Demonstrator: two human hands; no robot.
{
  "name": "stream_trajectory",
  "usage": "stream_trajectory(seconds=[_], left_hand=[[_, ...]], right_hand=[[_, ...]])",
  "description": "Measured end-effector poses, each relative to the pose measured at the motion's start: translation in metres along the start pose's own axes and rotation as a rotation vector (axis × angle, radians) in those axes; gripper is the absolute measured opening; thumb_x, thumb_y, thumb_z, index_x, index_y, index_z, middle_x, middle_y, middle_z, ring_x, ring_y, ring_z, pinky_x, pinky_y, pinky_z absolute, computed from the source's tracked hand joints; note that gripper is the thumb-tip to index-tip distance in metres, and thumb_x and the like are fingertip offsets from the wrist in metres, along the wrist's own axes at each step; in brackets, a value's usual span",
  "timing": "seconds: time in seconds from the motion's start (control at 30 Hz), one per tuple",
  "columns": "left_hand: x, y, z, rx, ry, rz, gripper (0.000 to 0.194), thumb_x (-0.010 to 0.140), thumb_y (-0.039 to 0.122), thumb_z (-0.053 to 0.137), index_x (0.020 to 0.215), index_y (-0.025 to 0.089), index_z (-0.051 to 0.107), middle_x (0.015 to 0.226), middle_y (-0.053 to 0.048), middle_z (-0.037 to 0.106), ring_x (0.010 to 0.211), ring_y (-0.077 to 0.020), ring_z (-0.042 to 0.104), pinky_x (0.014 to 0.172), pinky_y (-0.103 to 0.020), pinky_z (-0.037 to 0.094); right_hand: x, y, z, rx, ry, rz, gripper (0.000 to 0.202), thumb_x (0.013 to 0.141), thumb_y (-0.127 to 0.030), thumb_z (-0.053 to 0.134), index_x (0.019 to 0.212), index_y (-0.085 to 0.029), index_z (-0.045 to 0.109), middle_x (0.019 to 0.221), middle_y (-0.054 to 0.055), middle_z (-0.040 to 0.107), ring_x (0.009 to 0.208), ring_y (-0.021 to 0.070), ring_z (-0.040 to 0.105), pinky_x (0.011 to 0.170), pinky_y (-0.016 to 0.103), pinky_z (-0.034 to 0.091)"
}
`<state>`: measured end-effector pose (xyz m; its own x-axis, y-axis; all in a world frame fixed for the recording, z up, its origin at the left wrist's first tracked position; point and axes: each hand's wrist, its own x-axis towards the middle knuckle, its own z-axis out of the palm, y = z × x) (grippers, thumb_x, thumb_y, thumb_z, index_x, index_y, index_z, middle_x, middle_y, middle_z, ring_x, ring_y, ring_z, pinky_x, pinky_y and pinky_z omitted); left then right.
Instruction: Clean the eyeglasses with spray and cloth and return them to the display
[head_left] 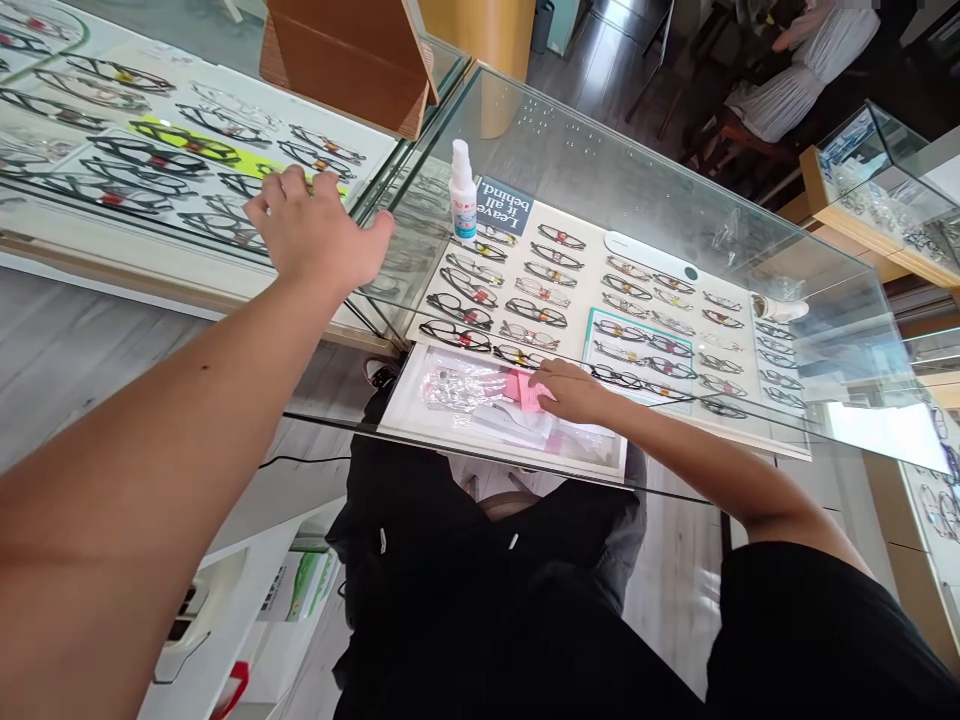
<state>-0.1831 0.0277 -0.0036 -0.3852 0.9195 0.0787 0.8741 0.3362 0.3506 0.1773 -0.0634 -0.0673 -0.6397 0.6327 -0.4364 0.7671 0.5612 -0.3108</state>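
My left hand (319, 225) rests with fingers spread on the glass top of the left showcase, above rows of eyeglasses (154, 160). My right hand (574, 390) is over an open white drawer (397, 400). Its fingers are curled on the edge of a pink packet (527, 390); the fingertips are partly hidden. Beside the packet in the drawer lie clear plastic bags (457, 388) and a white item that I cannot make out. Behind the drawer, rows of eyeglass frames (536, 312) lie under the glass.
A white spray bottle (463, 195) stands upright on the showcase near a dark printed card (506, 205). A brown wooden stand (345, 55) is at the back left. The glass front edge (480, 465) crosses before my body. A seated person (802, 75) is at the far right.
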Motion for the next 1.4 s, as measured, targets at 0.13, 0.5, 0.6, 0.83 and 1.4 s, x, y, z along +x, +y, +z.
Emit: stream_trajectory(seconds=[0.13,0.5,0.6,0.83,1.4], left_hand=[[0.000,0.001,0.000,0.004,-0.003,-0.017,0.089,0.097,0.077,0.037,0.166,0.020,0.043,0.181,-0.009,0.032,0.165,-0.0350,0.022,0.135,-0.060,0.015],[0.001,-0.001,0.000,0.012,-0.015,0.009,0.098,0.097,0.078,0.033,0.167,0.010,0.041,0.181,-0.011,0.031,0.165,-0.0311,0.022,0.135,-0.058,0.015],[0.000,-0.001,0.001,0.004,-0.005,0.005,0.095,0.097,0.077,0.034,0.166,0.012,0.042,0.182,-0.010,0.032,0.166,-0.0306,0.022,0.134,-0.057,0.014],[-0.001,-0.004,0.000,-0.061,-0.016,0.013,0.105,0.090,0.084,0.028,0.169,0.017,0.043,0.182,-0.011,0.036,0.173,-0.0337,0.010,0.130,-0.065,0.012],[-0.001,-0.003,0.000,-0.046,0.006,0.019,0.085,0.096,0.071,0.040,0.166,0.022,0.046,0.179,-0.012,0.037,0.169,-0.0358,0.021,0.136,-0.062,0.014]], right_hand=[[-0.037,-0.018,-0.020,0.101,-0.004,-0.090,0.041,0.102,-0.006,0.049,0.133,-0.019,0.072,0.131,0.011,0.077,0.121,0.0258,0.071,0.104,0.039,0.053],[0.029,-0.047,-0.012,0.036,0.085,-0.055,0.030,0.109,-0.025,0.054,0.126,-0.017,0.078,0.135,0.014,0.074,0.129,0.0292,0.065,0.113,0.042,0.049],[0.079,-0.054,-0.007,-0.038,0.145,-0.010,0.032,0.109,-0.030,0.054,0.127,-0.018,0.077,0.145,0.014,0.068,0.137,0.0316,0.058,0.118,0.045,0.047],[0.165,-0.056,-0.011,-0.149,0.278,0.090,0.041,0.105,-0.038,0.059,0.131,-0.011,0.076,0.155,0.021,0.060,0.144,0.0403,0.046,0.119,0.052,0.042],[0.096,-0.104,-0.031,0.023,0.135,-0.068,0.021,0.108,-0.031,0.062,0.110,-0.018,0.079,0.134,0.012,0.073,0.129,0.0315,0.060,0.111,0.045,0.046]])
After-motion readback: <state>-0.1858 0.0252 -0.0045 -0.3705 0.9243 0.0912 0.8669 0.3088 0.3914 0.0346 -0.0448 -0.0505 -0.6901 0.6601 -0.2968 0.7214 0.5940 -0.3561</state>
